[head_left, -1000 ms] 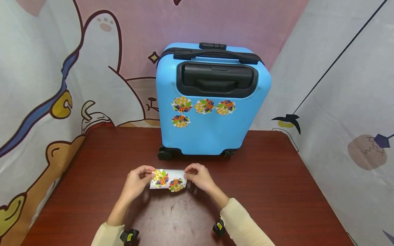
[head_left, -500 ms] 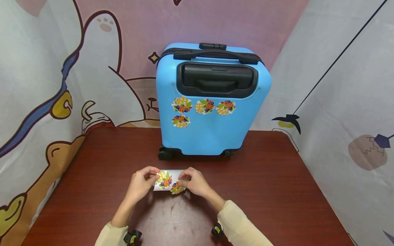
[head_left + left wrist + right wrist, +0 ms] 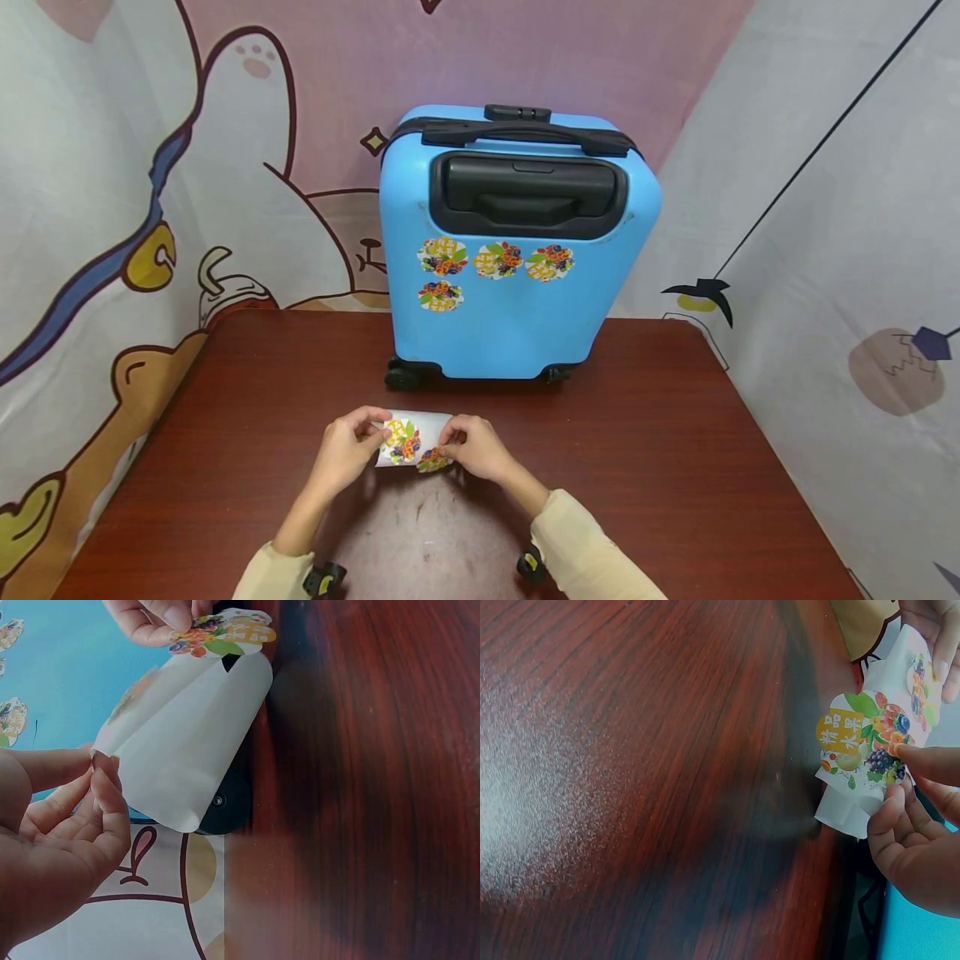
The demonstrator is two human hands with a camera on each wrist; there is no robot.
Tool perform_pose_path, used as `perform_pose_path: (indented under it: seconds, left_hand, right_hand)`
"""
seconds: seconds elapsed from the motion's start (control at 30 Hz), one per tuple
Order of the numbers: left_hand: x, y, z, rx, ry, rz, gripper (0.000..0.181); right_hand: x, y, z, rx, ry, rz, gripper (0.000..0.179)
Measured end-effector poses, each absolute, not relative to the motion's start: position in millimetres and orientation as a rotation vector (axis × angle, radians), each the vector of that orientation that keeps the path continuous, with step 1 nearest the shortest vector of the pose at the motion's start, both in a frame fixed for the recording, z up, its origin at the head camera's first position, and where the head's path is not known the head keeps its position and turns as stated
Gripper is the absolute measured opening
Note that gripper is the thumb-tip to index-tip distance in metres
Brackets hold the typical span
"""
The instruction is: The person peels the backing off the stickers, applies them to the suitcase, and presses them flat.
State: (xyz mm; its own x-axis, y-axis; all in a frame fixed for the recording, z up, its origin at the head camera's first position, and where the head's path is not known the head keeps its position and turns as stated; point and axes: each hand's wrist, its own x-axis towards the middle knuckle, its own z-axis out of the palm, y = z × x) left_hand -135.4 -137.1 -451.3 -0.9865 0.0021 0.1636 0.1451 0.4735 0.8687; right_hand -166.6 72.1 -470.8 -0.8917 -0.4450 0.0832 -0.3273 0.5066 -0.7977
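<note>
Over the table my left hand (image 3: 343, 448) pinches the left edge of a white sticker backing sheet (image 3: 426, 423) between thumb and fingertips. A round fruit sticker (image 3: 402, 442) lies flat on the sheet beside that hand. At the sheet's right end my right hand (image 3: 478, 448) pinches a second fruit sticker (image 3: 859, 739) by its edge. In the right wrist view this sticker juts out past the backing sheet, its yellow label and printed fruit facing up. The left wrist view shows the sheet's plain underside, bent into a curve.
A light blue suitcase (image 3: 510, 325) stands upright at the back of the brown table (image 3: 637, 467). On its front are three fruit stickers (image 3: 498, 260) in a row, with one more sticker (image 3: 441, 296) below the left one. A cartoon-printed cloth (image 3: 330, 83) hangs behind.
My right hand has moved left and down from the sheet's right edge onto the lower right sticker and now pinches it. My left hand and the sheet have shifted slightly right.
</note>
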Motion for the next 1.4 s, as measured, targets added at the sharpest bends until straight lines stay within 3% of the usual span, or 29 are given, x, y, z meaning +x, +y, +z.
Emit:
perform_pose_path:
  seconds: [0.87, 1.23, 1.4]
  left_hand:
    - [-133, -162, -472, -0.075, -2.757, -1.412, 0.036]
    - [-131, -174, -487, -0.042, -2.850, -1.393, 0.031]
    - [-131, -175, -488, -0.044, -2.837, -1.429, 0.030]
  right_hand:
    - [-171, 88, -472, -0.618, 2.418, -1.457, 0.010]
    - [-173, 94, -471, -0.585, 2.381, -1.505, 0.007]
    - [-166, 92, -451, -0.579, 2.358, -1.509, 0.005]
